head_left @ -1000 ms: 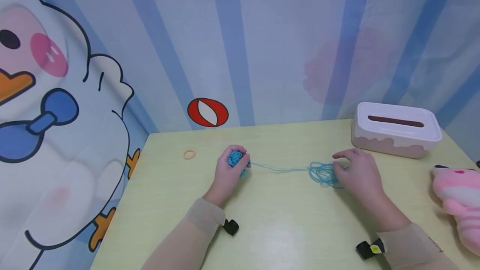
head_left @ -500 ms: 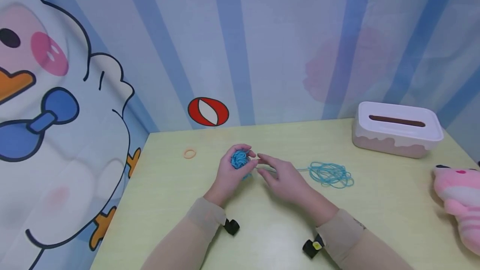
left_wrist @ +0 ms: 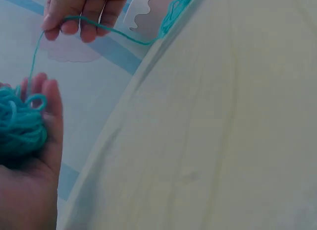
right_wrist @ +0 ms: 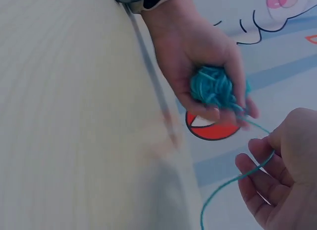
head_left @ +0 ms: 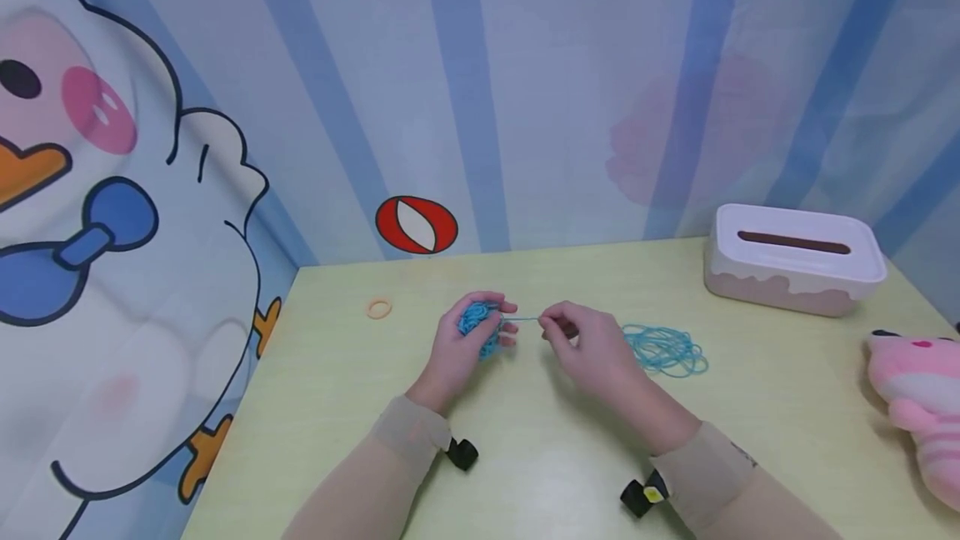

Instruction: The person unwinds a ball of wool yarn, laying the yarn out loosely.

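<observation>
We see two bare hands over a pale wood-look table (head_left: pixel 525 473), working teal-blue yarn. Left hand (head_left: pixel 450 348) cups the yarn ball (head_left: pixel 474 317), fingers and thumb curled round it, ball sitting in the palm; a few loops stick out at its edge in the left wrist view. Right hand (head_left: pixel 596 348) is just beside it, thumb and index finger pinching the yarn strand (head_left: pixel 522 320). Strand runs taut from ball to that pinch; past it, both wrist views show it crossing the other right fingers, slack. In the left wrist view we follow it on to the loose yarn pile (head_left: pixel 667 351), a flat tangle of loops on the table, partly behind the right hand from the head camera.

Other items: peach ring (head_left: pixel 378 317) flat on the table, beyond and left of the left hand; white-and-pink tissue box (head_left: pixel 795 261) at the back right; pink striped plush toy (head_left: pixel 918 407) at the right edge, partly cut off. Blue striped backdrop (head_left: pixel 555 107) behind, cartoon duck (head_left: pixel 135 273) printed at left.
</observation>
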